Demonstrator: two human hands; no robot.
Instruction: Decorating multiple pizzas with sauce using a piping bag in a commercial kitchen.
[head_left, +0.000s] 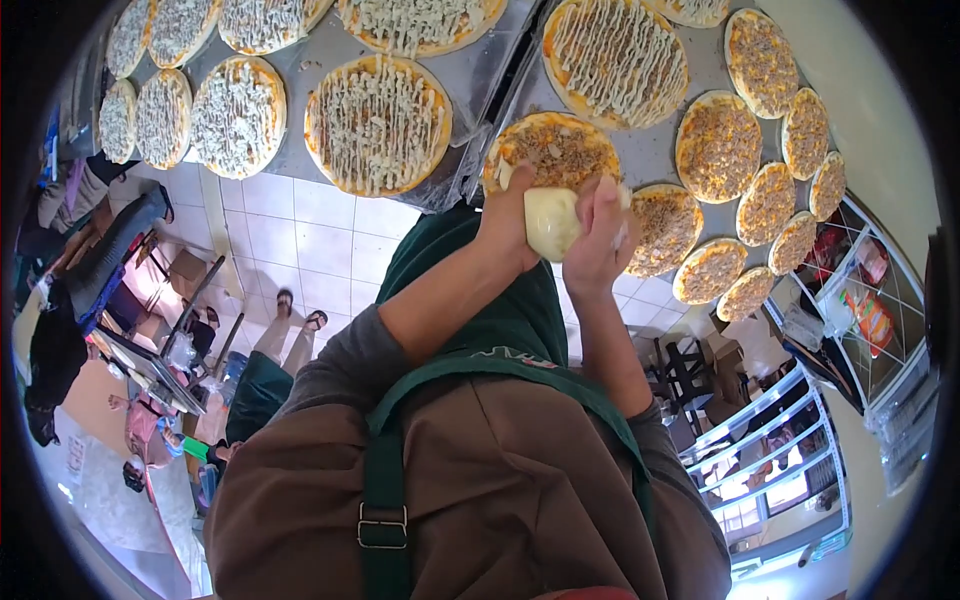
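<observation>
Both my hands are on a clear plastic piping bag (551, 225) filled with a pale, creamy sauce. My left hand (508, 217) wraps its left end, the thumb on top. At its right end my right hand (601, 236) grips the gathered plastic. The bag is above the near edge of a round pizza (559, 146) topped with crumbled brown meat and orange shreds. A little pale sauce shows at that pizza's left edge, by my left thumb. Just beyond lies a pizza striped with sauce (615, 64). My hands hide the bag's tip.
Sauce-striped pizzas with pale shreds (379, 124) cover the left metal table (292, 161). Several meat-topped pizzas (718, 146) stand on the right one. A white wire rack (862, 300) holds packages at right. People (146, 435) and furniture are at left over a tiled floor (322, 240).
</observation>
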